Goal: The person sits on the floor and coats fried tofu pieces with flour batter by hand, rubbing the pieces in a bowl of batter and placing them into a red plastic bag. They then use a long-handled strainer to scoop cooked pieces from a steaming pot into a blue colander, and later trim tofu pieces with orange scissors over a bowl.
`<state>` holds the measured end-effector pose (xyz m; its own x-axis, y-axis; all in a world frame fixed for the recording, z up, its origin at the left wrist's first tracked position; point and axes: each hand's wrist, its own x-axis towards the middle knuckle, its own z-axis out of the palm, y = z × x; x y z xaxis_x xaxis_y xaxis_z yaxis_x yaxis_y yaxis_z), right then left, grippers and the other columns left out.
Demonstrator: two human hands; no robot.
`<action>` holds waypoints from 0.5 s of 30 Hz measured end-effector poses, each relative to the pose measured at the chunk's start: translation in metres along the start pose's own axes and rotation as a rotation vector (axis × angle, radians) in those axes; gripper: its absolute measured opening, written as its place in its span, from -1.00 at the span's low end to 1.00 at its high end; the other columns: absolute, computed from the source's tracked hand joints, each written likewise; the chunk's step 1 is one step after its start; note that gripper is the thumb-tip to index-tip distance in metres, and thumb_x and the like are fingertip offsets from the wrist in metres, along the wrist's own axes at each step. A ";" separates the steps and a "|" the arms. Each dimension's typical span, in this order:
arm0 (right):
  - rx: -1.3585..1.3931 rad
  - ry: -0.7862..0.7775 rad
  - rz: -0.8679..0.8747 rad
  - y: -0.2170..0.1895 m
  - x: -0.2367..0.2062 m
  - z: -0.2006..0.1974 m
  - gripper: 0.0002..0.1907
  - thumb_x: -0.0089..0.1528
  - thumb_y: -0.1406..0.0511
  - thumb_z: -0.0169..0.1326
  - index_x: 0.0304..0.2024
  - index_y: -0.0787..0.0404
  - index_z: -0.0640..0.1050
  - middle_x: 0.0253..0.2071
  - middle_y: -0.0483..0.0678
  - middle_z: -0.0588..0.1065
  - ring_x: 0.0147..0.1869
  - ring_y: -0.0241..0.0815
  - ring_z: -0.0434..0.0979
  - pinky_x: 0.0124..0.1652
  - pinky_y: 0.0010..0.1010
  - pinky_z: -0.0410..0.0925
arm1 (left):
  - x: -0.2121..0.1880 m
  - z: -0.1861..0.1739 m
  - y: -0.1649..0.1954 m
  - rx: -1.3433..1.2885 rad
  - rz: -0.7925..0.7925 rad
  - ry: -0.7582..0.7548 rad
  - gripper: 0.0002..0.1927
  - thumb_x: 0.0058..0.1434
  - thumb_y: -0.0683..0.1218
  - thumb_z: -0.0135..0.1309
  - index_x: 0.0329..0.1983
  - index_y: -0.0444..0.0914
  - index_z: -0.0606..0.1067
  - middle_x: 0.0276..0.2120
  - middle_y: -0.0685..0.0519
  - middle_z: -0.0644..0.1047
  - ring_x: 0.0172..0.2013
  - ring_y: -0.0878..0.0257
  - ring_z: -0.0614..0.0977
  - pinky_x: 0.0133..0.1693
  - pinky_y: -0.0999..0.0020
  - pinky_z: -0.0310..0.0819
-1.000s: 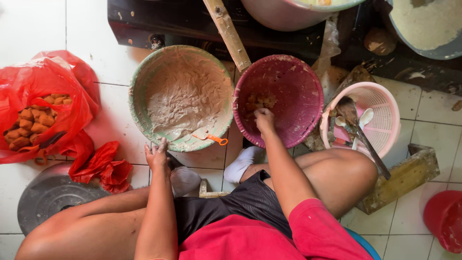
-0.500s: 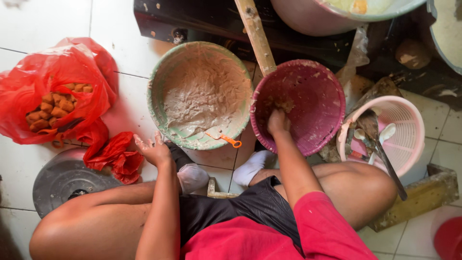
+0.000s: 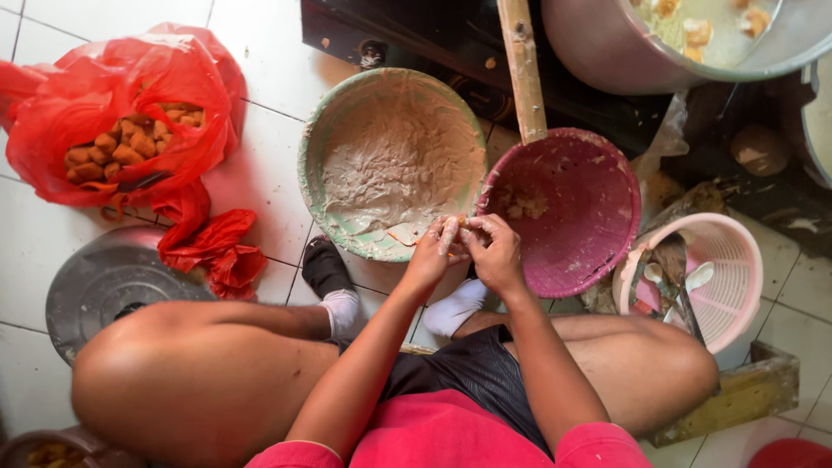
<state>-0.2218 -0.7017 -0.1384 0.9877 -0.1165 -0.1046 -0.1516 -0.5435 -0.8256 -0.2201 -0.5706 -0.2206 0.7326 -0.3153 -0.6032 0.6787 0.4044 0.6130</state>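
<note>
Paste-smeared hands meet, fingertips pinching a morsel.

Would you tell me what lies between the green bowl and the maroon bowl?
In the head view, a wooden handle runs between green bowl and maroon bowl.

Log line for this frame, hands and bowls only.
left hand: pinching small piece with right | right hand: same | paste bowl: left of hands | maroon bowl: right
</note>
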 end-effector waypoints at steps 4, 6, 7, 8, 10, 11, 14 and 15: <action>-0.157 -0.052 -0.082 -0.011 -0.012 0.009 -0.81 0.30 0.30 0.19 -0.06 0.21 0.60 -0.19 0.01 0.53 -0.23 -0.05 0.55 -0.24 -0.27 0.43 | -0.002 -0.023 -0.006 0.006 0.181 0.169 -0.67 0.46 0.06 -0.09 0.04 -0.27 0.47 -0.25 0.09 0.56 -0.33 0.33 0.65 -0.27 0.44 0.59; -0.465 -0.081 -0.263 -0.007 -0.021 0.015 -0.70 0.26 0.26 0.23 0.00 0.22 0.52 -0.14 0.07 0.53 -0.11 0.14 0.55 -0.21 -0.11 0.44 | -0.002 -0.048 0.004 -0.048 0.405 0.321 -0.71 0.57 0.03 0.00 0.07 -0.31 0.49 -0.27 0.04 0.45 -0.33 0.33 0.48 -0.28 0.44 0.43; -0.539 -0.195 -0.221 -0.003 -0.026 0.021 -0.64 0.21 0.24 0.23 -0.01 0.23 0.48 -0.17 0.09 0.52 -0.11 0.16 0.55 -0.23 -0.08 0.44 | -0.001 -0.063 0.012 -0.156 0.433 0.402 -0.73 0.54 0.01 -0.02 0.11 -0.26 0.46 -0.19 0.08 0.47 -0.23 0.34 0.50 -0.19 0.46 0.47; -0.615 -0.307 -0.179 0.001 -0.030 0.027 -0.59 0.16 0.23 0.23 -0.01 0.24 0.45 -0.20 0.11 0.51 -0.11 0.17 0.55 -0.24 -0.06 0.45 | 0.004 -0.079 0.023 -0.265 0.463 0.480 -0.74 0.51 -0.01 -0.04 0.15 -0.22 0.44 -0.12 0.11 0.49 -0.14 0.35 0.53 -0.10 0.47 0.51; -0.734 -0.438 -0.164 0.013 -0.032 0.041 -0.58 0.11 0.26 0.19 -0.04 0.25 0.40 -0.24 0.10 0.50 -0.11 0.16 0.57 -0.26 -0.06 0.47 | 0.007 -0.112 0.045 -0.211 0.536 0.674 -0.63 0.54 0.04 -0.28 0.23 -0.17 0.43 -0.09 0.04 0.53 -0.11 0.27 0.55 -0.27 0.42 0.38; -0.778 -0.460 -0.189 0.019 -0.030 0.051 -0.63 0.11 0.31 0.15 -0.06 0.24 0.40 -0.25 0.07 0.51 -0.11 0.12 0.58 -0.25 -0.08 0.48 | 0.010 -0.125 0.057 -0.308 0.607 0.690 -0.65 0.52 0.00 -0.27 0.27 -0.17 0.37 0.00 0.03 0.51 -0.05 0.22 0.55 -0.15 0.36 0.44; -0.904 -0.469 -0.249 0.030 -0.022 0.083 -0.76 0.18 0.37 0.08 -0.11 0.22 0.39 -0.27 0.05 0.51 -0.18 0.05 0.62 -0.32 -0.14 0.51 | 0.000 -0.150 0.070 -0.431 0.600 0.793 -0.62 0.48 -0.10 -0.22 0.33 -0.23 0.30 0.18 -0.02 0.43 0.11 0.14 0.52 0.06 0.21 0.52; -0.945 -0.454 -0.271 0.031 -0.014 0.096 -0.80 0.21 0.36 0.06 -0.12 0.21 0.39 -0.28 0.05 0.51 -0.21 0.03 0.62 -0.36 -0.16 0.51 | -0.003 -0.155 0.072 -0.443 0.569 0.830 -0.60 0.46 -0.13 -0.20 0.34 -0.25 0.29 0.22 -0.03 0.40 0.16 0.13 0.50 0.11 0.16 0.54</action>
<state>-0.2370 -0.6375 -0.2155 0.8858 0.3172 -0.3388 0.2970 -0.9484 -0.1114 -0.1813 -0.4070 -0.2533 0.5580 0.6232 -0.5480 0.0529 0.6323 0.7729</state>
